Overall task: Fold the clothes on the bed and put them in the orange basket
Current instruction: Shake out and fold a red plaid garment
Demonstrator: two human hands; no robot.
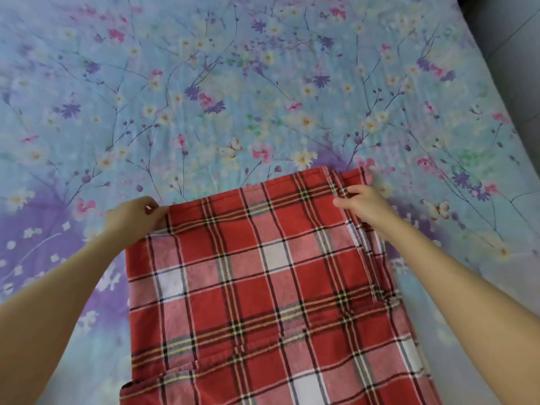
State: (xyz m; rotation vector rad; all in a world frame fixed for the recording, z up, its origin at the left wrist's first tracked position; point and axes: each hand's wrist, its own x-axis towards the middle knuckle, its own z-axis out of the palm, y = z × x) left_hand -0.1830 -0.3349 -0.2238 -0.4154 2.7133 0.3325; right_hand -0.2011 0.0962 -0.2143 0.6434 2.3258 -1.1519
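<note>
A red plaid garment (263,287) lies flat on the bed (263,83), reaching from the middle of the view down past the bottom edge. My left hand (131,217) pinches its far left corner between thumb and fingers. My right hand (362,204) grips the folded strip of cloth near the far right corner. Along the right side one layer is folded over another. The orange basket is not in view.
The bed carries a light blue sheet printed with purple, pink and white flowers. Its right edge (502,83) runs diagonally at the upper right, with grey floor (520,39) beyond.
</note>
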